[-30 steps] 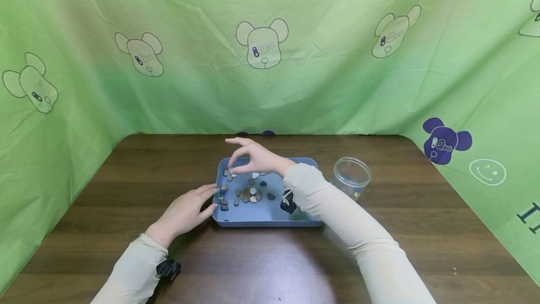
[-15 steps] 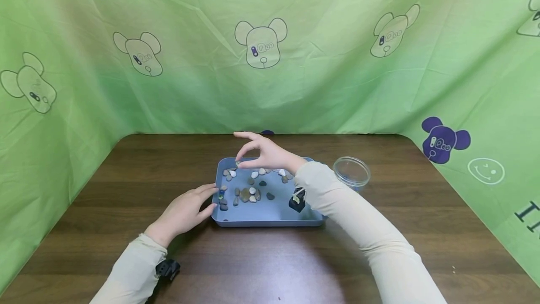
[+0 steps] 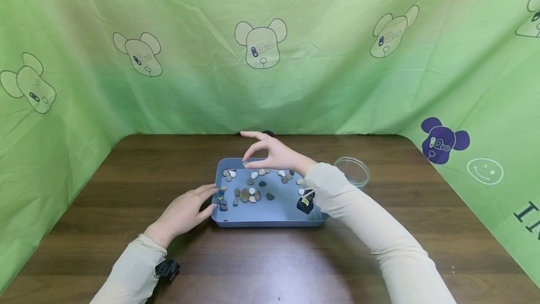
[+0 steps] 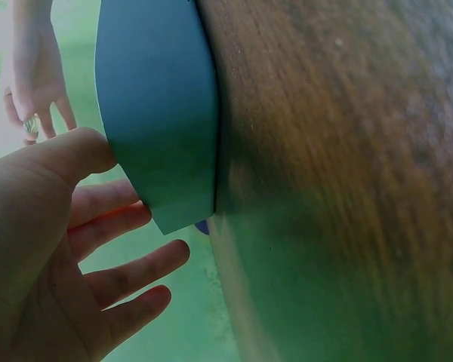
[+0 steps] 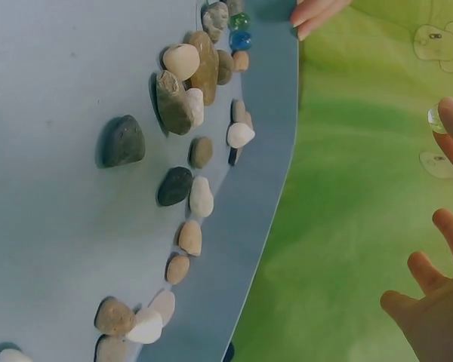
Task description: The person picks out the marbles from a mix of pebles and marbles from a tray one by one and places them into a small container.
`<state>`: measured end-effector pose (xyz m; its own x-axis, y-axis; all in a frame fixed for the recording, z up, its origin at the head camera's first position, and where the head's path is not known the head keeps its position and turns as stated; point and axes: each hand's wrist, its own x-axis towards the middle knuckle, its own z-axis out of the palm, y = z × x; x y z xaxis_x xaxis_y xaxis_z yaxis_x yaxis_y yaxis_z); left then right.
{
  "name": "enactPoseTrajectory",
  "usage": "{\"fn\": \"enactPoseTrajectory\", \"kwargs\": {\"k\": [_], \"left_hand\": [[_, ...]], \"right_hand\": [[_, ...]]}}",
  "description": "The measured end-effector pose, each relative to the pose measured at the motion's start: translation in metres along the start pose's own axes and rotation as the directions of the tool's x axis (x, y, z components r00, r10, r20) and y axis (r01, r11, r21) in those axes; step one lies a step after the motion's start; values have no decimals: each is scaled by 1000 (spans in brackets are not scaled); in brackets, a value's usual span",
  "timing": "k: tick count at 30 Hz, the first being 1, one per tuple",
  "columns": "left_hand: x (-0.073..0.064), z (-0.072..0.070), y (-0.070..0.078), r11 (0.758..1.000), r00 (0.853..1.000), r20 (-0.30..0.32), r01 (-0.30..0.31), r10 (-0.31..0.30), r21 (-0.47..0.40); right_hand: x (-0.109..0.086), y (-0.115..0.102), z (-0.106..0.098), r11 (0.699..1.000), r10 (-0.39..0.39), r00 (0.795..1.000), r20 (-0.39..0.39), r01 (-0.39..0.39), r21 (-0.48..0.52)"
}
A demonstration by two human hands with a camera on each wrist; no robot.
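My right hand [image 3: 276,154] is raised over the far side of the blue tray [image 3: 270,224]. Between thumb and index finger it pinches a clear glass marble [image 5: 434,119], the other fingers spread. My left hand [image 3: 185,210] touches the tray's left side, fingers and thumb extended along the rim; the left wrist view has the thumb [image 4: 90,151] against the wall. Several grey, brown and white pebbles [image 5: 124,141] are laid out in groups and rows inside the tray. A blue marble [image 5: 240,40] and a green marble [image 5: 239,21] lie among them near the left wall.
A clear round jar [image 3: 352,170] stands right of the tray, partly hidden by the right sleeve [image 3: 371,224]. All this is on a brown wooden table [image 3: 253,266]. Behind and beside it hangs a green cloth [image 3: 320,97] printed with bear heads.
My right hand, with the marble pinched, has lifted off the tray's far-left pebbles and moved right, uncovering more pebbles at the right. The left hand stays at the rim.
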<state>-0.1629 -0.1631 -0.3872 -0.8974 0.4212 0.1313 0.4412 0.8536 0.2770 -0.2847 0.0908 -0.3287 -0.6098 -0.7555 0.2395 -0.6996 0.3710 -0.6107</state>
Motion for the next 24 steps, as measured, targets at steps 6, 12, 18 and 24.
{"fn": "enactPoseTrajectory", "kwargs": {"k": [6,12,18,24], "left_hand": [[0,0,0,1000,1000,0,4,-4,1],[0,0,0,1000,1000,0,-2,2,5],[-1,-1,1,1000,1000,-1,-8,8,3],[-1,-1,1,1000,1000,0,-10,10,1]], "right_hand": [[-8,-2,-6,1000,20,1000,-11,-20,-3],[-17,-2,-10,1000,30,999,-12,-30,-5],[-27,-1,-14,1000,19,1000,-17,-19,-6],[-37,-1,-17,1000,25,999,-28,-26,-15]]}}
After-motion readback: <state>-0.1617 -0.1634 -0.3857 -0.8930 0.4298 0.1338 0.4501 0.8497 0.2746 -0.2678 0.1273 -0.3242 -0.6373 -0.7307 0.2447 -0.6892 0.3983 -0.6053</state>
